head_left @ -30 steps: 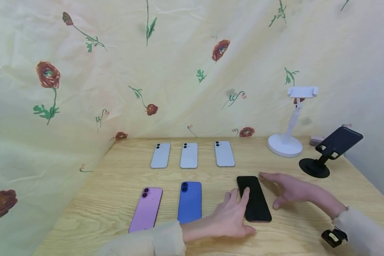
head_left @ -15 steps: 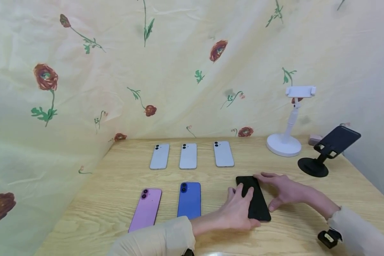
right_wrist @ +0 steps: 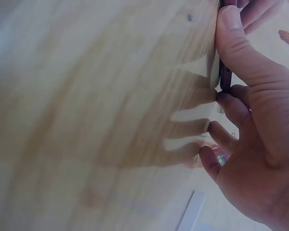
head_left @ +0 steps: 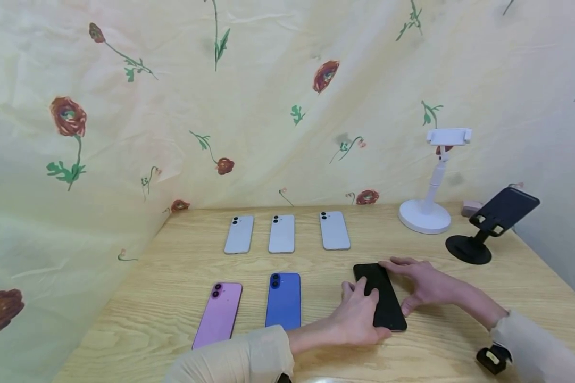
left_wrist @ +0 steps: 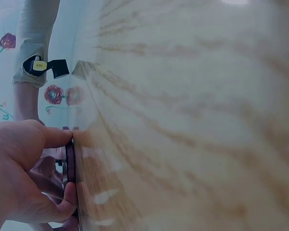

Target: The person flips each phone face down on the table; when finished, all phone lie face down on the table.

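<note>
A smartphone (head_left: 390, 306) with a black screen lies face up on the wooden table (head_left: 139, 314), at right of centre. My left hand (head_left: 356, 318) grips it from the left, thumb at the near edge and fingers over its left side. From the other side my right hand (head_left: 428, 284) holds it, thumb at the right edge and index finger by the top right corner. The left wrist view shows the phone's thin side (left_wrist: 71, 161) between thumb and fingers. In the right wrist view, the dark phone edge (right_wrist: 225, 77) sits between thumb and index finger.
A blue phone (head_left: 284, 300) and a purple phone (head_left: 218, 314) lie back up to the left. Behind are three white phones (head_left: 281, 234) in a row. A white phone stand (head_left: 426, 215) and a black phone stand (head_left: 469, 250) stand at the back right, before the flowered cloth (head_left: 258, 106).
My left hand has moved right, closer around the phone. The right hand has come in from the right, and its thumb and index finger now meet the phone's edge.
</note>
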`<state>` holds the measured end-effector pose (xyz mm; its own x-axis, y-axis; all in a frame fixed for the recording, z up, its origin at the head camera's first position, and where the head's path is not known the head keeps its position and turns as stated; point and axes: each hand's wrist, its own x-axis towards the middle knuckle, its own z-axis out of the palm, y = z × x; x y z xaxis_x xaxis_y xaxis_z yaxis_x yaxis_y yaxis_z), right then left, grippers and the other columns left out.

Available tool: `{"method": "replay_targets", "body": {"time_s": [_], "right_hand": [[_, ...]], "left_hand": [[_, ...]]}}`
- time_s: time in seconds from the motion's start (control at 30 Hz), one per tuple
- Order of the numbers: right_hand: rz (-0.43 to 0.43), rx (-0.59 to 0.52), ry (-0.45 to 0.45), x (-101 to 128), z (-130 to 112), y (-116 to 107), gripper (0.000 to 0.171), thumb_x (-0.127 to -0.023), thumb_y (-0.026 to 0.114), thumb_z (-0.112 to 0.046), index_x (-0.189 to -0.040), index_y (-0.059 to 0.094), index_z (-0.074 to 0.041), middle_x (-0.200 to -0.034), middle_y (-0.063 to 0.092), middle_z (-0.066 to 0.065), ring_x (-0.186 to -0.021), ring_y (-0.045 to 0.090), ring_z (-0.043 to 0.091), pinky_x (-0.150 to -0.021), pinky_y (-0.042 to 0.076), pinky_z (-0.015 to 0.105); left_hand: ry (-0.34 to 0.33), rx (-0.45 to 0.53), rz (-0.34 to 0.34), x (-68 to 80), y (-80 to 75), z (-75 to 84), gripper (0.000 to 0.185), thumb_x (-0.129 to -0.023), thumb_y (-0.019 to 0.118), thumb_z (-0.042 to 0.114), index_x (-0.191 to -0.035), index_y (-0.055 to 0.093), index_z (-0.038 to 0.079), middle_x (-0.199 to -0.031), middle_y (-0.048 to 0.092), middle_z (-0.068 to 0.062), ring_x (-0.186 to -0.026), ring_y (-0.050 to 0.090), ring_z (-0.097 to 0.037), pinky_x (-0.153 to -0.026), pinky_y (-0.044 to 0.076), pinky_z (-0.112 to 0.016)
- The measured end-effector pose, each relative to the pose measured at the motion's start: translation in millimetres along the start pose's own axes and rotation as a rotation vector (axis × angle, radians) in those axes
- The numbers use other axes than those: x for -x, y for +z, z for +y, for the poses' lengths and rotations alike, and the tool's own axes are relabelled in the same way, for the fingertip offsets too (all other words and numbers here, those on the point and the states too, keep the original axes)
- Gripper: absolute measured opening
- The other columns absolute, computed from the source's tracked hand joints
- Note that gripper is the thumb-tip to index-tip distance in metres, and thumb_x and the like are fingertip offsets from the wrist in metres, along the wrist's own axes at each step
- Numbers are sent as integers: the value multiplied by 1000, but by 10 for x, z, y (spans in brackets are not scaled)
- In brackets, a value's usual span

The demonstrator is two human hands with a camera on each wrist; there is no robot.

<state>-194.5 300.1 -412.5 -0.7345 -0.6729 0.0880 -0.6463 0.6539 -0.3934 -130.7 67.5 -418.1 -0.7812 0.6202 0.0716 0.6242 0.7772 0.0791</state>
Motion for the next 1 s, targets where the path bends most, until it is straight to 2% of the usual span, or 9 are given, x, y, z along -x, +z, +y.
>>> {"method": "replay_targets", "body": {"time_s": [0.2,0.7,0.83,1.0], "right_hand": [[18,-4,9,-1,10,24,108,-57,86,-54,-144,51,-2,-138,46,38,-124,41,58,-87,32,73],[25,-55,12,4,-31,28,106,-58,88,-49,-144,50,2,-139,46,36,-124,41,59,-88,31,78],[32,-52,0,11,-19,37,108,-59,86,-53,-143,50,3,-138,48,36,-123,42,59,-88,31,78],[41,-56,-22,28,-25,32,109,-61,83,-58,-143,49,4,-138,48,36,-122,43,59,-88,37,74]], "left_hand": [[17,-19,4,-2,6,-4,75,-86,69,60,-138,59,7,-141,53,-8,-136,37,-22,-95,33,-37],[17,26,1,-2,-1,-20,73,-87,70,58,-138,59,8,-142,54,-5,-137,38,-23,-96,34,-36],[8,40,-2,-3,5,-25,74,-86,71,58,-139,58,9,-144,52,-7,-136,39,-25,-96,35,-35],[-5,58,-11,-2,1,-30,74,-86,71,58,-141,57,10,-147,47,-10,-134,39,-29,-96,36,-33]]}}
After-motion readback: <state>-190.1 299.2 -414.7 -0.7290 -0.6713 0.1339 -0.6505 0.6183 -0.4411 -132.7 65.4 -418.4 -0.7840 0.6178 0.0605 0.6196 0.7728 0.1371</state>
